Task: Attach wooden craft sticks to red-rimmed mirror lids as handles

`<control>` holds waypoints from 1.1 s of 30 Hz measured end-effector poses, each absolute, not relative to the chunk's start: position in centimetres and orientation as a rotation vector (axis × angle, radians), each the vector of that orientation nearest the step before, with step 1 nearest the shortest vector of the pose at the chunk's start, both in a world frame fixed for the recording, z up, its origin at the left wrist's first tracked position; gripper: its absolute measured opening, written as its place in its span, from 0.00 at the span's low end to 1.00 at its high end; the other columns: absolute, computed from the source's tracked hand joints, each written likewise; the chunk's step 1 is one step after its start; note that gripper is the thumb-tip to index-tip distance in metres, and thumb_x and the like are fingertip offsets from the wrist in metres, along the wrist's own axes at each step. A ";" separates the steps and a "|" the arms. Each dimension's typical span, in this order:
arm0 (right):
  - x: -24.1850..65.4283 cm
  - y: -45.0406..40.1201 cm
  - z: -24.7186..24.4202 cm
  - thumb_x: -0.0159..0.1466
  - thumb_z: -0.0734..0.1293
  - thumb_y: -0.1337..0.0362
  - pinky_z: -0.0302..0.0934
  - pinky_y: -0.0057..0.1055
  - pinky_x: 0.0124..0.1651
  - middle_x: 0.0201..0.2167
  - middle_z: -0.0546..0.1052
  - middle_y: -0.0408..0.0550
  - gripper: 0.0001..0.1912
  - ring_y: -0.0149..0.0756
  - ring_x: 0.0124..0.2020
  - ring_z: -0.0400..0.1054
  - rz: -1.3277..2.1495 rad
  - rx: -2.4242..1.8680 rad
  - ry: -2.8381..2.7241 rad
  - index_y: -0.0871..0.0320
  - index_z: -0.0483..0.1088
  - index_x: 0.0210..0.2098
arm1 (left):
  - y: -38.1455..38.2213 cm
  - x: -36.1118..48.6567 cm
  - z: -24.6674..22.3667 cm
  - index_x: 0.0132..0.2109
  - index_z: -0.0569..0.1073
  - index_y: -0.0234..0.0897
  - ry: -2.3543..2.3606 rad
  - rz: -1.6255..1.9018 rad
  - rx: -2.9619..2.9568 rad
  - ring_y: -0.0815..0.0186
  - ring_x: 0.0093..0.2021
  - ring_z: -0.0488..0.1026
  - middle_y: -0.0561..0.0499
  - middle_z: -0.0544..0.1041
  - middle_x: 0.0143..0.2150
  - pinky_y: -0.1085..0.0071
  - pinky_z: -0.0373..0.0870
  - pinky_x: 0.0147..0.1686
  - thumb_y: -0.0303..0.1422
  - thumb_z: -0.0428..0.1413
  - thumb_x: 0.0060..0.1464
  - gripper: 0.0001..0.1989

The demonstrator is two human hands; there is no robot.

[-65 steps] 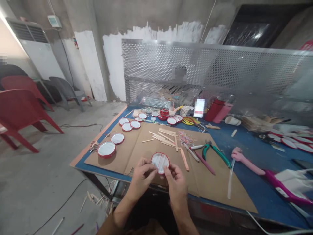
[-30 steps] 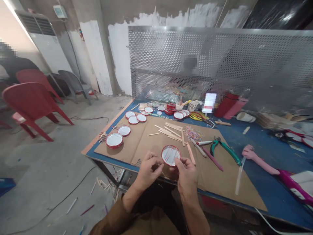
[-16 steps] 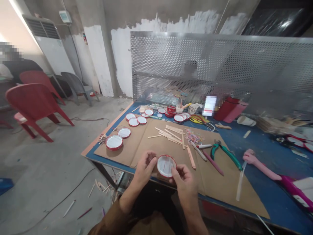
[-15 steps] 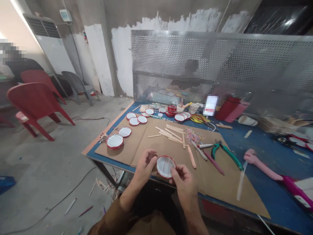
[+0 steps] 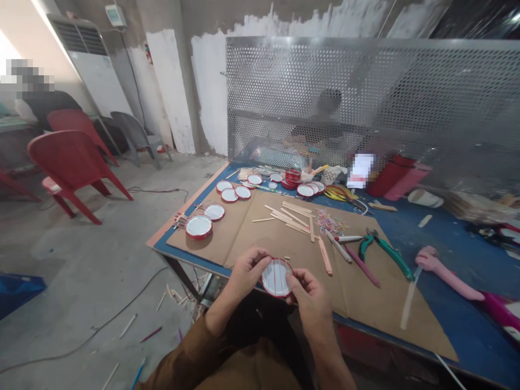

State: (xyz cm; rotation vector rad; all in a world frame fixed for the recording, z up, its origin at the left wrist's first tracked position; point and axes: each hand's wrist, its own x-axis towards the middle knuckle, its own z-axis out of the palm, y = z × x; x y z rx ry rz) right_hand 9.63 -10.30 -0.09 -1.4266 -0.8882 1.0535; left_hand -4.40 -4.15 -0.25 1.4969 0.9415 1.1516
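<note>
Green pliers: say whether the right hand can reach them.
Likely yes: the right hand is on the red-rimmed lid, and only a flat pink stick lies between it and the green pliers.

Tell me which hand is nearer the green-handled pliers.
Right. The right hand is left of and closer in than the green-handled pliers; the left hand lies farther left, past the red-rimmed lid.

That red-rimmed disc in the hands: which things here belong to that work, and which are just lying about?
Probably part of the work: red-rimmed disc, left hand, right hand, other discs, wooden sticks, rubber bands.

Just lying about: red chair, metal screen.
</note>
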 end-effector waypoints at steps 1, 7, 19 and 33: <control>9.6 -10.3 -0.2 0.51 0.70 0.49 0.54 0.22 0.19 0.17 0.69 0.39 0.19 0.25 0.16 0.59 1.052 -1.420 -0.882 0.61 0.70 0.28 | -4.1 -4.4 -0.3 0.32 0.70 0.34 0.950 1.155 1.515 0.72 0.25 0.61 0.54 0.67 0.25 0.76 0.60 0.25 0.40 0.53 0.54 0.12; 9.5 -10.3 -0.4 0.52 0.70 0.50 0.55 0.22 0.19 0.18 0.70 0.39 0.19 0.25 0.16 0.59 1.061 -1.411 -0.882 0.61 0.71 0.29 | -4.0 -4.3 -0.7 0.33 0.69 0.34 0.983 1.152 1.580 0.71 0.26 0.61 0.54 0.66 0.25 0.75 0.59 0.27 0.37 0.51 0.54 0.10; 9.5 -10.2 -0.3 0.52 0.70 0.48 0.55 0.22 0.19 0.18 0.70 0.40 0.20 0.25 0.16 0.60 1.063 -1.427 -0.892 0.61 0.70 0.29 | -4.0 -4.1 -0.5 0.33 0.67 0.34 0.986 1.133 1.483 0.72 0.25 0.59 0.57 0.61 0.24 0.75 0.57 0.26 0.39 0.51 0.54 0.11; 11.4 -6.8 1.1 0.49 0.70 0.44 0.58 0.23 0.14 0.16 0.71 0.38 0.27 0.29 0.13 0.64 0.993 -1.381 -0.868 0.59 0.66 0.36 | -2.5 -4.4 -0.3 0.50 0.59 0.41 0.653 1.211 0.903 0.65 0.43 0.72 0.47 0.66 0.50 0.67 0.72 0.38 0.42 0.57 0.51 0.23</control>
